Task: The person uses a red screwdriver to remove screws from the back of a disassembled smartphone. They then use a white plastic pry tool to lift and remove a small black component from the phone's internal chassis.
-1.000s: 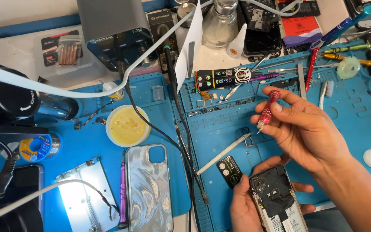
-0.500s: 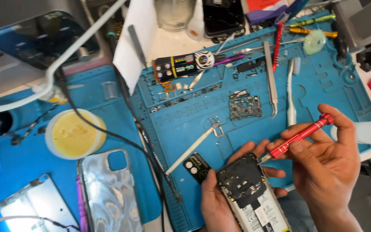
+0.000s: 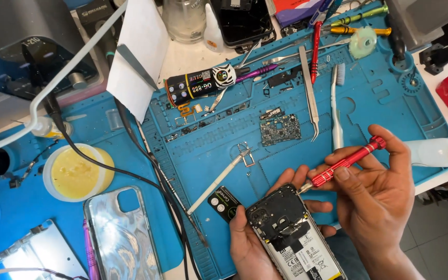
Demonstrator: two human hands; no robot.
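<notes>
Blue repair mat [image 3: 379, 103] covers a cluttered bench. At its near edge the left hand [image 3: 247, 249] cradles an opened phone [image 3: 291, 241], fingers wrapped round its sides, long axis running from near-right to far-left. The right hand [image 3: 377, 194] pinches a red screwdriver [image 3: 344, 163], whose tip slants down-left to the phone's top right corner, seemingly touching it. A circuit board [image 3: 280, 129] lies farther back.
</notes>
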